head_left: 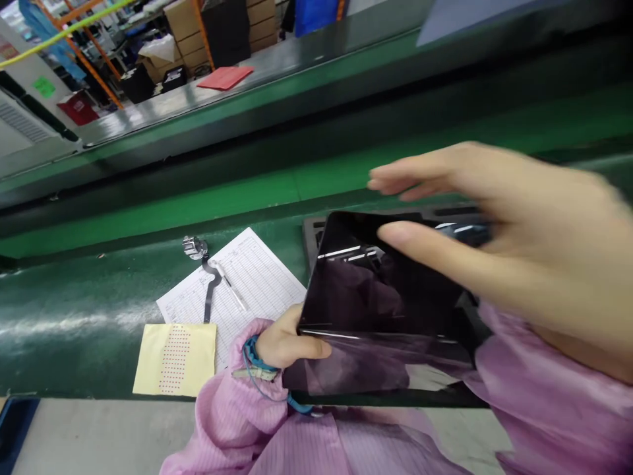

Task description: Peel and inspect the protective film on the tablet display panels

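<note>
A glossy black screen panel (pixel 366 290), like a tablet's, lies tilted in front of me and mirrors the surroundings. My left hand (pixel 291 340) grips its lower left corner, thumb on the near edge. Below that edge hangs a shiny, see-through sheet (pixel 356 366) that looks like film; how it joins the panel I cannot tell. Over the panel's right side hovers my right hand (pixel 509 231), slightly blurred, with thumb and fingers apart and nothing visible between them. Part of a dark tray or fixture (pixel 311 241) shows behind the panel.
Left of the panel, a printed sheet (pixel 262 284) lies on the green bench (pixel 59 316) with a pen (pixel 230 287) on it. Nearby are a yellow card with red marks (pixel 175 359) and a metal piece on a dark strap (pixel 194 247). A raised ledge (pixel 297 72) runs behind, holding a red packet (pixel 226 77).
</note>
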The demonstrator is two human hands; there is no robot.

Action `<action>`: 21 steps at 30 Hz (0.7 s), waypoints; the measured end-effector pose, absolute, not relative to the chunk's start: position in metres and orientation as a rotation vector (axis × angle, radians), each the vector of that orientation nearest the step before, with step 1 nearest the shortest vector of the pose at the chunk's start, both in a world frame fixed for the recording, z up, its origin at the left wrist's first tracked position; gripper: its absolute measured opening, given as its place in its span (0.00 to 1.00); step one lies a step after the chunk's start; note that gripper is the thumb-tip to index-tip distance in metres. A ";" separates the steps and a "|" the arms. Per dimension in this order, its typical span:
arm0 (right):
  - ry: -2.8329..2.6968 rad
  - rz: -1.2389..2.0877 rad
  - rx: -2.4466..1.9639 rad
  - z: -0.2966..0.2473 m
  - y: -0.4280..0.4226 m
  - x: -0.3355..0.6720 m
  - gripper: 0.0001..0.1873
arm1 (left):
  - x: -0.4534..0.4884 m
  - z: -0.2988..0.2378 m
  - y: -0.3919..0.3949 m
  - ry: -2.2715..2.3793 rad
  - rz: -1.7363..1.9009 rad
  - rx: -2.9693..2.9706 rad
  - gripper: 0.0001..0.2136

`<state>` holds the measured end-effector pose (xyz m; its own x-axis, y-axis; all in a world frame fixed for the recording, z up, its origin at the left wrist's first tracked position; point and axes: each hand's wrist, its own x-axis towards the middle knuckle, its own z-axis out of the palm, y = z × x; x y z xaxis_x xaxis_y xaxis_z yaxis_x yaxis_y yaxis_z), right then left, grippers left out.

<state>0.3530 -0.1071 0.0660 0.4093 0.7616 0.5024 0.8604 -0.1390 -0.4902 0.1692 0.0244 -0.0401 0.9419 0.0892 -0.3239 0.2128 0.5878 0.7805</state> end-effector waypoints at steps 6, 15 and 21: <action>-1.209 0.057 -1.866 0.068 -0.095 0.334 0.11 | 0.168 -0.037 0.027 0.189 -0.209 1.093 0.16; -0.885 0.228 -1.803 0.076 -0.106 0.338 0.20 | 0.173 -0.023 0.028 0.250 -0.269 1.143 0.10; -1.022 0.200 -1.783 0.075 -0.106 0.332 0.16 | 0.175 -0.015 0.033 0.201 -0.341 1.186 0.10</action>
<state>0.3318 -0.1062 0.0751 0.6249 0.7154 0.3126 0.5450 -0.1131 -0.8307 0.1747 0.0326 -0.0147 0.9314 -0.1544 -0.3297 0.3632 0.3325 0.8704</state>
